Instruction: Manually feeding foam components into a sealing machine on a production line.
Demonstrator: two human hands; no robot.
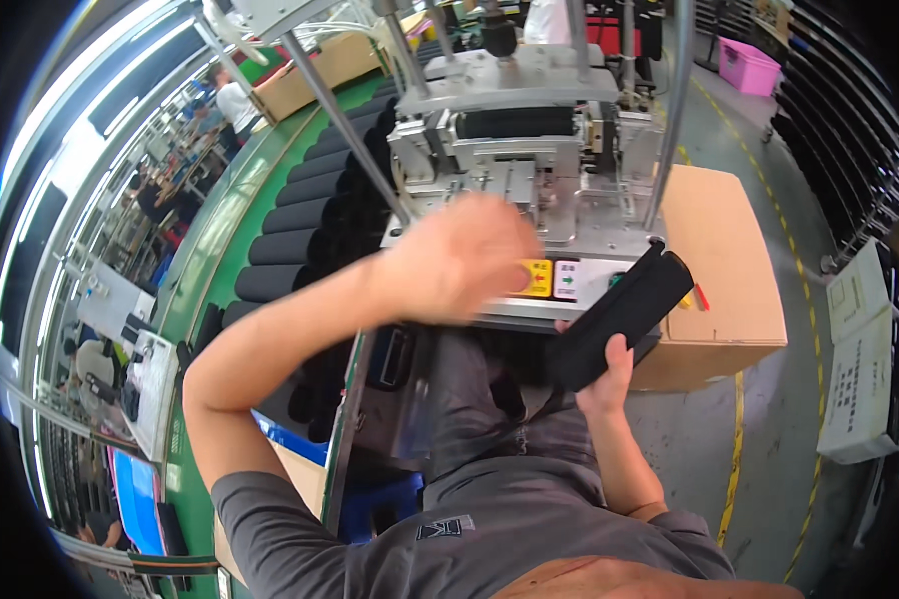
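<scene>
- Up front, the right hand (601,377) grips a black tube-shaped sleeve (624,317) beside the cardboard box (714,260).
- Left hand (464,258), blurred, over the metal machine (529,170); grip unclear.

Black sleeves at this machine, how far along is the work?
Looks done: nothing I can confirm. In hand: right hand grips one black sleeve; blurred left hand is at the machine front. Left: a row of black sleeves on the green conveyor.
</scene>
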